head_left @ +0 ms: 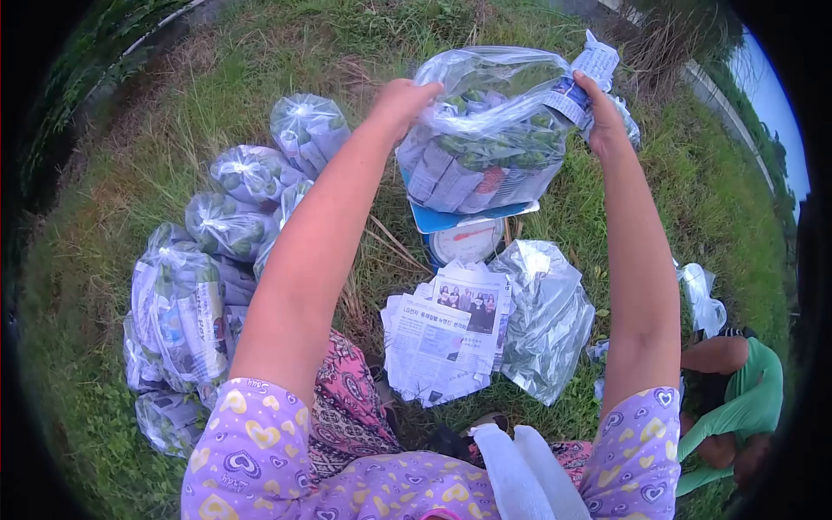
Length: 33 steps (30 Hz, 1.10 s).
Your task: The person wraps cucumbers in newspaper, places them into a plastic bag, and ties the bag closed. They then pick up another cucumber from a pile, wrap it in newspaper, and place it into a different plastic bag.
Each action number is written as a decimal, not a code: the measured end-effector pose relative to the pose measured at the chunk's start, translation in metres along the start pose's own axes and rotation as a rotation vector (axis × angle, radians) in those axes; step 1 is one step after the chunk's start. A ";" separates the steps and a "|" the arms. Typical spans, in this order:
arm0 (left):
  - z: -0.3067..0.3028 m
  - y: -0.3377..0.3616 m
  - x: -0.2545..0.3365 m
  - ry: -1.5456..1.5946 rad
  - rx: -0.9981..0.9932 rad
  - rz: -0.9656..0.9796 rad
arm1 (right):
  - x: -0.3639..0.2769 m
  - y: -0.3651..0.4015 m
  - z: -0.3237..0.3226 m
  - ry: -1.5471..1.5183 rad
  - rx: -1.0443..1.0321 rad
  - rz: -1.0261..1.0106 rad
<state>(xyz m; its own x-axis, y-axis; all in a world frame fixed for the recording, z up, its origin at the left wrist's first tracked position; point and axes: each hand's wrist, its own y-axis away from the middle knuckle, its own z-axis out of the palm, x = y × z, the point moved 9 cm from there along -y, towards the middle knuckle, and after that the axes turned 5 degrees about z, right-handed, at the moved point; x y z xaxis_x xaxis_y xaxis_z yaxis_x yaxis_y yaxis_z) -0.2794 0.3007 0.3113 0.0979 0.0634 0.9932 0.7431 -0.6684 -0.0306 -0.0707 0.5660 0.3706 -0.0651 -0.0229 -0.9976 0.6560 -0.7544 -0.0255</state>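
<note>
A large clear plastic bag (pixel 485 160), lined with newspaper and filled with green produce, rests on a blue dial scale (pixel 468 243). At the left of its mouth, my left hand (pixel 406 106) is closed on the plastic rim. Opposite, my right hand (pixel 602 121) is closed on a piece of newspaper (pixel 568 100) at the bag's right rim, thumb on top. The bag's mouth gapes between my two hands. Nearer to me on the grass lie a stack of newspaper sheets (pixel 446 334) and a pile of clear plastic bags (pixel 544 321).
Several tied bags of produce (pixel 182 303) are grouped in the grass on the left. A person in green (pixel 737 399) is low down at the right edge, near a white plastic bag (pixel 700 299). Grass (pixel 693 208) surrounds everything, with a pale concrete edge (pixel 728 113) beyond.
</note>
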 end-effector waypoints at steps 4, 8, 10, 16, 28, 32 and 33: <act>0.009 -0.008 -0.008 0.150 -0.054 -0.086 | 0.014 0.006 0.016 0.135 0.129 0.069; 0.017 -0.001 -0.003 0.441 0.001 0.021 | 0.033 -0.007 0.014 -0.402 0.132 -0.010; 0.018 0.016 0.005 0.528 0.048 0.072 | 0.023 0.007 0.007 -0.587 0.176 -0.070; 0.017 0.065 0.025 0.740 -0.027 0.256 | -0.021 0.099 -0.005 -0.941 0.162 -0.073; 0.039 0.185 0.072 0.901 -0.165 0.131 | -0.081 0.272 -0.027 -1.092 -0.270 -0.141; 0.053 0.222 0.034 0.893 -0.214 -0.017 | -0.056 0.322 -0.036 -1.101 -0.203 -0.053; 0.057 0.239 0.023 0.928 -0.211 -0.060 | -0.046 0.335 -0.040 -1.103 -0.169 -0.022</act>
<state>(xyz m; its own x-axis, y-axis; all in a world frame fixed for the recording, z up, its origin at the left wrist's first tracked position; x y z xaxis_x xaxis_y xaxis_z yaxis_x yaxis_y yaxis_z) -0.0621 0.1846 0.3202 -0.5685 -0.4508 0.6881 0.5860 -0.8090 -0.0459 0.1822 0.3402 0.4056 -0.6550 -0.6438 -0.3956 0.7347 -0.6650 -0.1343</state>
